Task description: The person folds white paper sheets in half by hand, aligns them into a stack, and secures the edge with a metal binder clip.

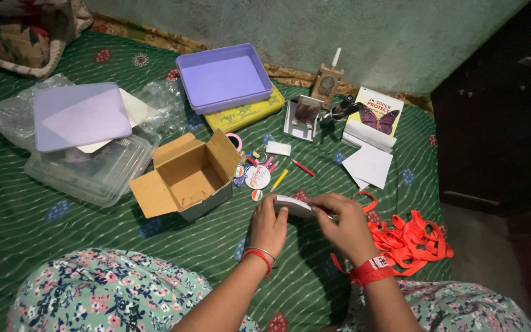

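Both hands closed on one small grey-white flat box (293, 206), left hand (268, 226) grasping its near-left end, right hand (346, 229) grasping the right end with fingers curled over the top edge. Held just above the green patterned bed cover (44, 215), between the knees, near the open cardboard box (185, 178). Cannot tell if the flat box is open or shut, because the fingers hide the edge.

About progress, as a judgement only: looks like the middle of sorting. Cardboard box standing open and empty. Small badges and pencils (259, 172) scattered just beside it, not put into anything. Red ribbons (410, 240) lying in a loose heap by the right wrist. Purple tray (222, 77) empty, resting on a yellow box (247, 112). Purple lid (78, 117) lying on the clear plastic container (93, 169). White papers (370, 163) and a butterfly booklet (377, 112) farther back, well apart from the hands. Most things not yet collected anywhere.
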